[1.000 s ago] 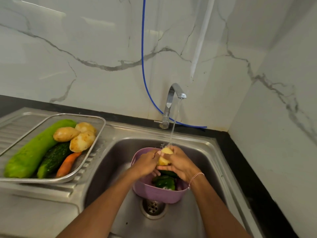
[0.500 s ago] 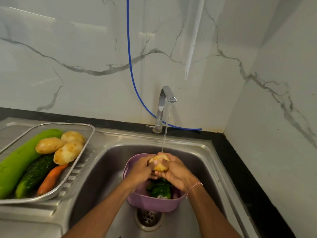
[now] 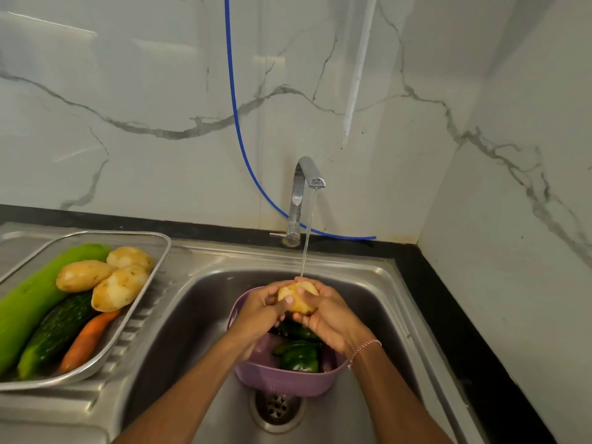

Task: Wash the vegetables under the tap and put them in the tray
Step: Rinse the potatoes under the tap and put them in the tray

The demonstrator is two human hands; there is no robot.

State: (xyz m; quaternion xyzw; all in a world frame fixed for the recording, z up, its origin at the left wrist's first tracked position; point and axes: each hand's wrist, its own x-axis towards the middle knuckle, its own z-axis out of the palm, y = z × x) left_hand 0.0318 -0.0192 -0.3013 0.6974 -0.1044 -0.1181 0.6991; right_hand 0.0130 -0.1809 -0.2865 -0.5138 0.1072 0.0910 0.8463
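Marble-veined walls [image 3: 128, 91] back a steel sink [image 3: 179, 318], where the tap [image 3: 304, 187] runs a thin stream [image 3: 306, 245] onto a potato [image 3: 301, 299]. It is held at lower centre of the frame, above a purple basket [image 3: 288, 382] of green peppers [image 3: 299, 358]. Wet, the potato is likely firm, fairly heavy and slippery; cupping its ends looks safest. Left grip [image 3: 258, 312] and right grip [image 3: 334, 320] both curl round it from either side, fingers half closed, thumbs on its near side. Other vegetables [image 3: 118, 288] lie in the tray [image 3: 161, 251] at left of the frame.
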